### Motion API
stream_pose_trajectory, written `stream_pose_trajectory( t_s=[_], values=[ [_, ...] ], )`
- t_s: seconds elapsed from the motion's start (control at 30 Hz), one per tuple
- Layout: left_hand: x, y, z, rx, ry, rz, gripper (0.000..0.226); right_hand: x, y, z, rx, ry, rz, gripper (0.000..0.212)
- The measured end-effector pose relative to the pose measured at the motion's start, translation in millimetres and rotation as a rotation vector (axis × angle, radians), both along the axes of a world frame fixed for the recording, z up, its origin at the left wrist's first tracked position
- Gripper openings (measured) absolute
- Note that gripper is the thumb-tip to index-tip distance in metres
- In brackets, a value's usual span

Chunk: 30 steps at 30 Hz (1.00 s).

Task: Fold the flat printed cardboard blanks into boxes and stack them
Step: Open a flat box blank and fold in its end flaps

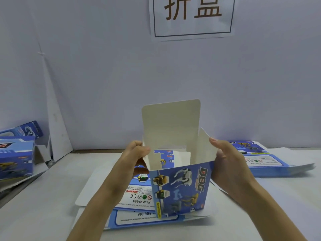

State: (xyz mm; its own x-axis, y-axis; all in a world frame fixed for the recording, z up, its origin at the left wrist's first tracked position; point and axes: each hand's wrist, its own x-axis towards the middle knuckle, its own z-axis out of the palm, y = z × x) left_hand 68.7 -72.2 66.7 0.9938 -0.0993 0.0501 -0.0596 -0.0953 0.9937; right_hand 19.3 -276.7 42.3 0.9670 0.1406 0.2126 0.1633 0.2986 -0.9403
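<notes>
A blue printed box [180, 186] stands half folded in the middle of the table, its top open and its white lid flap [171, 122] upright at the back. My left hand [137, 153] pinches the box's left side flap near the top corner. My right hand [225, 160] grips the right wall, thumb on the right flap's edge. Under the box lies a short pile of flat blanks [137, 206], print side up. Folded boxes [15, 152] sit at the far left, one tilted behind another.
A second pile of flat blanks [271, 160] lies at the right, near the wall. A white sheet [55, 119] leans on the wall at the left. A paper sign [192, 16] hangs on the wall above. The table's left edge [22, 185] runs diagonally.
</notes>
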Motion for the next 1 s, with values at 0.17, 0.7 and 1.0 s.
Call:
stream_pose_trajectory(
  t_s=[0.17,0.7,1.0],
  values=[
    [-6,9,-13,-0.218,-0.035,-0.121,0.021,-2,17,-10,0.263,0.018,-0.133,0.040],
    [-19,9,-26,-0.194,-0.128,-0.201,0.064,3,29,-40,-0.244,-0.433,-0.705,0.043],
    [-18,11,-22,-0.247,-0.082,-0.144,0.065,1,24,-30,-0.282,-0.476,-0.703,0.044]
  ],
)
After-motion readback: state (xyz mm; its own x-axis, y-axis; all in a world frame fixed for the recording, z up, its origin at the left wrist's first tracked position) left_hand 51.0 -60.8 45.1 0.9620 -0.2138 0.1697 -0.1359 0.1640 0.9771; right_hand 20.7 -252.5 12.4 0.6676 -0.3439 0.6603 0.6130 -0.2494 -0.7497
